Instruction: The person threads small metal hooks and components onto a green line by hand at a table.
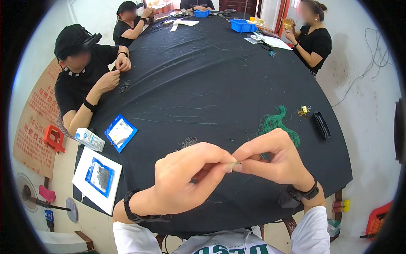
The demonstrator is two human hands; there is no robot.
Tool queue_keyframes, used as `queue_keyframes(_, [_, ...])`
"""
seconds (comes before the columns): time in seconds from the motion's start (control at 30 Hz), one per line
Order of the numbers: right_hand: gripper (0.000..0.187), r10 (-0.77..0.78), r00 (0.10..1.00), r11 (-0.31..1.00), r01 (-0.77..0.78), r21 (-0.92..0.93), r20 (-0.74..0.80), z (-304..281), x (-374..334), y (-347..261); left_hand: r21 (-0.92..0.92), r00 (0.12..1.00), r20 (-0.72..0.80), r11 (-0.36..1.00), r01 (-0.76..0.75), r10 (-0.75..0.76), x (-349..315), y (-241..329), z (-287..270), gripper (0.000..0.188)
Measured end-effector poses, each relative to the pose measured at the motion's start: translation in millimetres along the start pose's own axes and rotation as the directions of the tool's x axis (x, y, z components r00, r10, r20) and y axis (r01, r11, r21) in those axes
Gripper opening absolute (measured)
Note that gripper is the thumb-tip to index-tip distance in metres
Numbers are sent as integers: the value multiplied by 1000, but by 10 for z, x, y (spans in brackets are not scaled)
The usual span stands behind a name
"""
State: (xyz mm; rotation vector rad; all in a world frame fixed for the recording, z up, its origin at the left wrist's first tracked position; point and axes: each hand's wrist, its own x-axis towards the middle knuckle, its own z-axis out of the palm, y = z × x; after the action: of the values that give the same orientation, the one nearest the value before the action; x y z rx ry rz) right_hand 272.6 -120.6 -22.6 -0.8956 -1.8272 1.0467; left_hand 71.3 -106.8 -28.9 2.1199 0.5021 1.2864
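Note:
Above the near part of the table, the fingertips of my left hand (186,178) and my right hand (272,158) meet in a pinch. A tiny dark-tipped bit shows between them, too small to name. Just beyond my left hand lies a pile of small grey wire-like pieces (188,142), partly hidden by the hand. A bundle of green threads (277,122) spreads beyond my right hand, which covers its near end. Several single green threads (182,115) are stretched across the black cloth (177,80) farther off.
At left are a blue-edged packet (121,133), a white carton (89,139) and a white board (80,173) bearing another packet (100,176). A yellow clip (303,111) and black case (321,125) lie right. Co-workers sit left and far; another person stands right, near a blue tray (243,26).

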Motion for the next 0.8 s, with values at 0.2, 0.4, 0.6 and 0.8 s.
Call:
queue_keyframes(0.2, [10, -73, 997, 994, 73, -87, 4, 52, -33, -77, 58, 999, -46, 998, 29, -26, -2, 10, -9, 12])
queue_keyframes(0.4, [13, -354, 934, 875, 312, -371, -52, 50, -74, -202, 251, 991, -26, 961, -119, 130, 44, 6, 10, 14])
queue_keyframes(0.6, [15, -458, 883, 779, 346, -523, -99, -15, -69, -198, 219, 970, 32, 945, -242, 241, 28, -28, 36, 16])
queue_keyframes(0.8, [11, -332, 931, 887, 254, -386, -150, 31, -13, -82, 204, 974, 45, 952, -227, 223, 20, 19, -2, 17])
